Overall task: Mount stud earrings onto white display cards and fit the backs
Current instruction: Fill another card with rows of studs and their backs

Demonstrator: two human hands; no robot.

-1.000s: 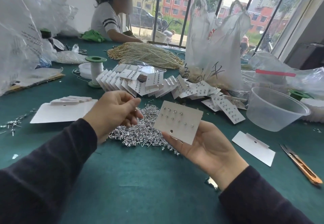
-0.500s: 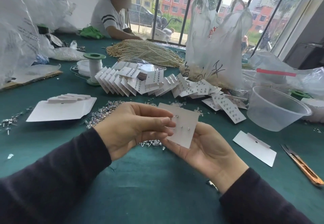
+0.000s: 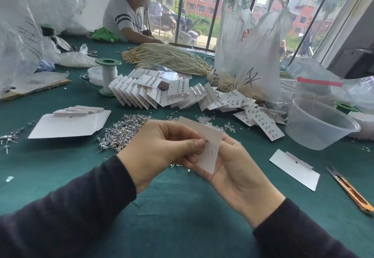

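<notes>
My right hand (image 3: 238, 168) holds a white display card (image 3: 212, 148) from behind and below, above the green table. My left hand (image 3: 159, 148) covers the card's left half, and its thumb and forefinger pinch a small stud earring (image 3: 206, 141) against the card's face. One stud shows on the card below the fingertips. A heap of loose silver stud earrings (image 3: 123, 132) lies on the table behind my left hand. Clear earring backs (image 3: 208, 119) are scattered just beyond the card.
Blank cards (image 3: 68, 124) lie at left and one (image 3: 294, 168) at right. Finished cards (image 3: 174, 96) fan across the middle. A clear plastic tub (image 3: 317, 128), thread snips (image 3: 348, 189), a green spool (image 3: 108, 75), pearl strands (image 3: 172, 57) and plastic bags (image 3: 247, 55) crowd the table; a seated person (image 3: 127, 19) works opposite.
My left hand came from the stud heap to the card and now presses a stud onto its face. The card has tilted edge-on, hiding most of its studs.
</notes>
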